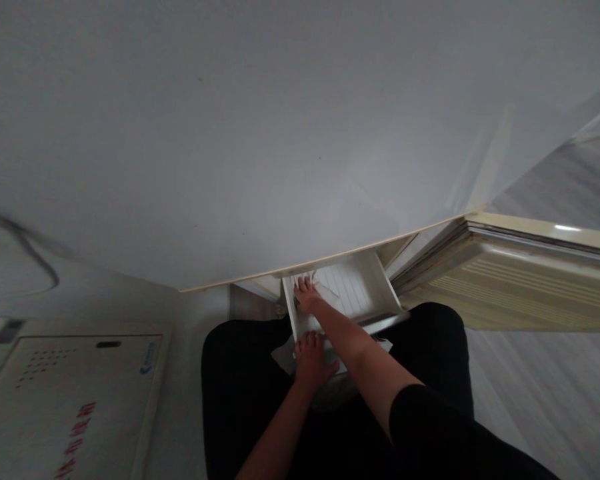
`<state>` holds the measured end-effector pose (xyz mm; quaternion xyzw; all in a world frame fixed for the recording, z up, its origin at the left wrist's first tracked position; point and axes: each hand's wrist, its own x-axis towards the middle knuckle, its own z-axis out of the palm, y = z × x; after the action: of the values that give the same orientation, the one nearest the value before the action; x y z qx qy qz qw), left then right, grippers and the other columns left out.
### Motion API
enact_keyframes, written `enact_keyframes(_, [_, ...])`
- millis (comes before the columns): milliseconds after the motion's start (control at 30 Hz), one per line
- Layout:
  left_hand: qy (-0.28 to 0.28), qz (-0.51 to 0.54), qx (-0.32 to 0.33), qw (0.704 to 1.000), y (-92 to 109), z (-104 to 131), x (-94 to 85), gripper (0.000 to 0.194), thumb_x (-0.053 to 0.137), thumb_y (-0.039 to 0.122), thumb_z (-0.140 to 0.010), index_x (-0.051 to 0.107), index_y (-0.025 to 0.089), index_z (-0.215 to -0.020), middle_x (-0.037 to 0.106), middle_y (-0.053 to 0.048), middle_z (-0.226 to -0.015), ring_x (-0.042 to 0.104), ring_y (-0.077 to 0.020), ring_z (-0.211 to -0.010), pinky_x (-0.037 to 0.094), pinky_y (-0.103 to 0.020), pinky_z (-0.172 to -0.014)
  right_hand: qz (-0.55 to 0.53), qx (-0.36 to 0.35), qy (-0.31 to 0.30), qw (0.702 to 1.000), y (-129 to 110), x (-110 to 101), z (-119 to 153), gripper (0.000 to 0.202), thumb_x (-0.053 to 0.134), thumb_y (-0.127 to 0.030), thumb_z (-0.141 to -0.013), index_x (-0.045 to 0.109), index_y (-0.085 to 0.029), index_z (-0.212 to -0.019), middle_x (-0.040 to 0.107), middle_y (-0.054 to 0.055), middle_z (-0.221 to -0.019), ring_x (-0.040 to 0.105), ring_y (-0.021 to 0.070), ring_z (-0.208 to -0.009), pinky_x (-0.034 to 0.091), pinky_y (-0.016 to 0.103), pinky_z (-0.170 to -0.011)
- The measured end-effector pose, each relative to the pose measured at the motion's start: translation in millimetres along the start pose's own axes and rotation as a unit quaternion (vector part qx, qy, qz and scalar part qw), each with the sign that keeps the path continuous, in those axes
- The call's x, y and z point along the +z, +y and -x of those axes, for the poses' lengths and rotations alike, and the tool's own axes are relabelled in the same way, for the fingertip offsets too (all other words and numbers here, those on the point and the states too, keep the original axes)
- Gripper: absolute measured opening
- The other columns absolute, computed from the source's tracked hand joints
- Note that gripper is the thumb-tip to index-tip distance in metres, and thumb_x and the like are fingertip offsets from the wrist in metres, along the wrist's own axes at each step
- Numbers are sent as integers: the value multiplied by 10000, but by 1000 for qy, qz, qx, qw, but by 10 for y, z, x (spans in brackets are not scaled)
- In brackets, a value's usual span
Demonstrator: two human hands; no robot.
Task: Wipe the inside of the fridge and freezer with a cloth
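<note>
A white drawer [391, 288] is pulled out below the edge of a pale tabletop, between my knees. My right hand [307, 295] reaches inside at its left end, fingers spread over a crumpled pale sheet [325, 287]. Nearer to me, my left hand [313, 360] rests with its fingers apart at the drawer's front left corner. White paper or cloth shows beneath the drawer front, partly hidden by my left hand and right forearm.
The large pale tabletop [280, 133] spans the view above the drawer. At the right, a yellowish striped panel [540, 287] stands beside my knee. A metal wall box [100, 380] with red writing is at the lower left, a cable [30, 247] above it.
</note>
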<state>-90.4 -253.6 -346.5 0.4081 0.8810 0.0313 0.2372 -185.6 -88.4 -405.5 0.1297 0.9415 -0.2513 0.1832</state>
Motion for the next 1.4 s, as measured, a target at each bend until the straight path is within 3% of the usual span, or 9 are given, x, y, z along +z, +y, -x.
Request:
enact_keyframes(133, [6,1,-5,1000,21,4,-34,738,717,572,-752,567,148,-1337,545,-190,-1457,427,-397,-1383,301,-544,-1149,41,-11,-29,999,220,-21,133,1067,781,-484,-785,225,-221,-1657,-75,137,-1716,-69,414,-1585,60,644,-1247])
enact_keyframes(300, [8,-8,-5,1000,44,8,-73,672,716,547,-758,572,184,-1305,563,-158,-1415,454,-374,-1345,318,-537,-1136,32,148,-16,988,1154,-210,543,1334,776,-743,-683,29,-241,-1669,-213,138,-1683,-194,445,-1549,-15,656,-1231])
enact_keyframes(433, [0,-12,-5,1000,63,10,-105,677,718,557,-765,572,172,-1302,548,-165,-1424,441,-374,-1366,312,-535,-1148,7,232,-27,972,1669,-245,819,1412,814,-690,-683,-70,-173,-1655,-253,219,-1659,-100,438,-1573,66,555,-1268])
enact_keyframes(567, [-6,-14,-9,1000,79,11,-125,684,718,575,-769,570,172,-1301,534,-172,-1437,424,-383,-1379,317,-544,-1143,4,263,-20,965,1521,-200,845,1492,878,-632,-626,-85,-129,-1649,-217,264,-1661,-83,485,-1561,61,602,-1258])
enact_keyframes(767, [-5,-14,-5,1000,64,13,-122,682,707,564,-772,560,188,-1321,550,-161,-1401,445,-379,-1346,323,-533,-1130,54,143,-36,988,611,29,580,1527,945,-577,-532,24,-130,-1664,-172,289,-1652,-140,565,-1506,35,702,-1217])
enact_keyframes(933, [-9,7,3,1000,20,1,-89,776,711,576,-750,524,180,-1390,526,-172,-1451,407,-385,-1397,313,-512,-1133,42,-47,-44,997,149,411,531,713,638,-362,-932,409,-214,-1591,-48,173,-1706,-17,451,-1573,88,691,-1228])
enact_keyframes(1000, [-8,16,7,1000,5,-4,-77,782,714,567,-749,517,184,-1401,516,-171,-1468,383,-385,-1422,315,-512,-1132,54,-79,-53,994,186,440,556,646,642,-287,-919,488,-211,-1542,-1,126,-1722,-11,414,-1585,89,640,-1254])
enact_keyframes(1133, [-10,12,10,1000,-8,-9,-70,675,707,539,-761,563,212,-1334,528,-153,-1460,383,-370,-1421,307,-516,-1135,85,-84,-51,992,538,262,667,1186,915,-304,-624,299,-245,-1636,-9,123,-1727,-33,421,-1584,82,611,-1266])
enact_keyframes(1400, [-19,13,21,1000,-11,-10,-88,669,657,590,-809,541,213,-1349,521,-155,-1473,355,-362,-1464,291,-526,-1158,10,247,-64,967,1395,-179,1182,1481,960,-244,-536,2,-220,-1665,-175,205,-1690,-80,439,-1577,204,628,-1234])
